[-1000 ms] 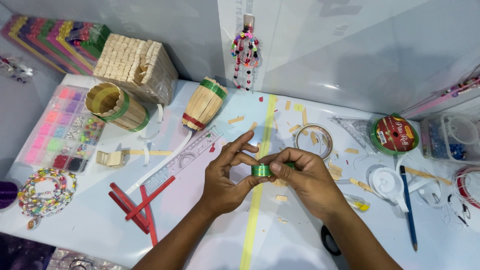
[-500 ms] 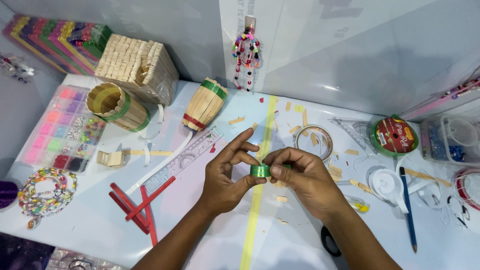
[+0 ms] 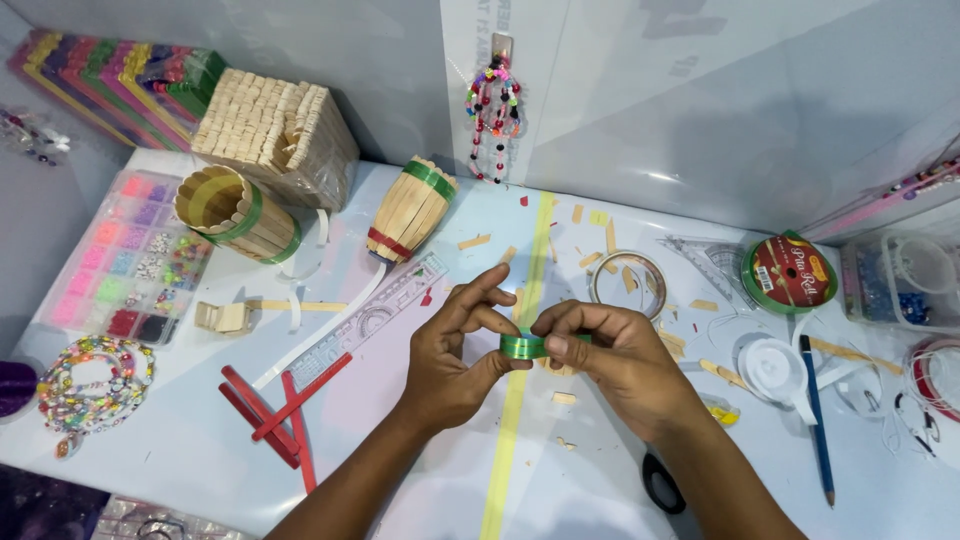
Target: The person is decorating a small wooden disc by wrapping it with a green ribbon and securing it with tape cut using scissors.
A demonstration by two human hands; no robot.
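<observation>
Over the middle of a white table (image 3: 180, 450) my two hands meet around a small roll of shiny green tape (image 3: 522, 346). My left hand (image 3: 455, 355) pinches the roll from the left, thumb underneath and upper fingers spread. My right hand (image 3: 610, 355) grips it from the right with thumb and fingertips. A yellow-green strip (image 3: 505, 450) runs along the table beneath the hands. Small cut stick pieces (image 3: 565, 398) lie just below the right hand.
Stick-built craft pots (image 3: 232, 212) (image 3: 408, 210), a stick box (image 3: 275, 130), a bead organiser (image 3: 130, 262), a clear ruler (image 3: 350, 330) and red sticks (image 3: 275, 410) lie left. A tape ring (image 3: 628, 285), red ribbon spool (image 3: 788, 275), white dispenser (image 3: 775, 370), blue pencil (image 3: 815, 415) and scissors handle (image 3: 662, 485) lie right.
</observation>
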